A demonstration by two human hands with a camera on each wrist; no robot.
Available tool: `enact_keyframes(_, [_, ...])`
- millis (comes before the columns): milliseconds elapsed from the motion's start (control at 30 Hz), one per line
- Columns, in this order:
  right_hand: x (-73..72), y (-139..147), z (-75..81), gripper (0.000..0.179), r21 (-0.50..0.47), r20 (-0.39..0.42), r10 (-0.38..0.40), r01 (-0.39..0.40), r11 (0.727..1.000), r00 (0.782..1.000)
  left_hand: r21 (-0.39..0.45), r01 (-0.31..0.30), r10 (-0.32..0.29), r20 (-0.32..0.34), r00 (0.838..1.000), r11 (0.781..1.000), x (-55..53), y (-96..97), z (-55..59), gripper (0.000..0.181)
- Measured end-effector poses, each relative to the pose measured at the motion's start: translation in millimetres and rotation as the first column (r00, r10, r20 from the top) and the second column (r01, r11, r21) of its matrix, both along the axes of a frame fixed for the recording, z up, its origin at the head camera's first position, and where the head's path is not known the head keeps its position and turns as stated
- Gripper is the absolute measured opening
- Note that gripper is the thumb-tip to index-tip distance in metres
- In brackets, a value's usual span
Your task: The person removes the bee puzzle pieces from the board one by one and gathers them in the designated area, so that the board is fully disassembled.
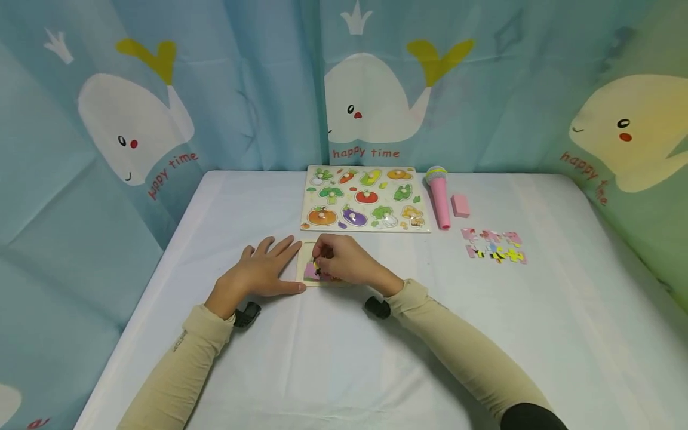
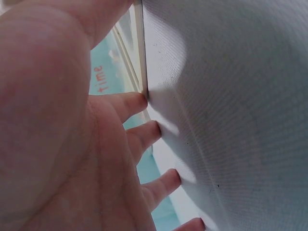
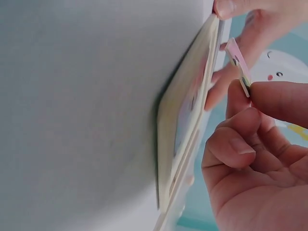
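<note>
My right hand (image 1: pixel 344 260) pinches a small pink jigsaw puzzle piece (image 3: pixel 237 57) between thumb and index finger, tilted above the puzzle tray. The pale wooden puzzle tray (image 3: pixel 166 144) lies flat on the table, with pink and blue picture pieces (image 3: pixel 185 118) inside its border. In the head view my right hand covers much of the tray. My left hand (image 1: pixel 263 272) is spread at the tray's left side, its thumb and index fingertips right at the edge. Its fingertips (image 2: pixel 153 129) rest on the white cloth in the left wrist view.
A vegetable peg board (image 1: pixel 344 184) lies just beyond the tray. To its right are a pink toy microphone (image 1: pixel 441 203) and a pink block (image 1: pixel 460 205). Several loose jigsaw pieces (image 1: pixel 497 255) lie in two rows at the right. A whale-print curtain (image 1: pixel 269 89) hangs behind the table.
</note>
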State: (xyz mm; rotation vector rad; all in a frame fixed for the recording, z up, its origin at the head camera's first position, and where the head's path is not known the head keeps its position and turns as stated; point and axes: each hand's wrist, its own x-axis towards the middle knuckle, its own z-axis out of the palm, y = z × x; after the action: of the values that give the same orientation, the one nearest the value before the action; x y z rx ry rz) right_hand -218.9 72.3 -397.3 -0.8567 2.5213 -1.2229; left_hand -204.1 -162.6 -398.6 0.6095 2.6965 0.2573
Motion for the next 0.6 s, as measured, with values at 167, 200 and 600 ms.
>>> enact_keyframes(167, [1.4,15,2.2,0.005,-0.005,0.022,-0.020,0.021,1.000,1.000,-0.001,-0.006,0.006,-0.006,1.000,1.000,1.3,0.2,-0.2,0.102])
enact_keyframes(200, [1.8,18,2.4,0.005,-0.007,0.028,-0.026,0.027,1.000,0.999,0.000,-0.006,0.006,-0.007,1.000,1.000,1.5,0.2,0.2,0.102])
enact_keyframes(600, [11.5,63,6.9,0.005,-0.044,0.017,-0.139,0.140,0.989,0.990,0.045,0.004,-0.004,0.002,1.000,0.999,1.7,-1.9,-2.4,0.102])
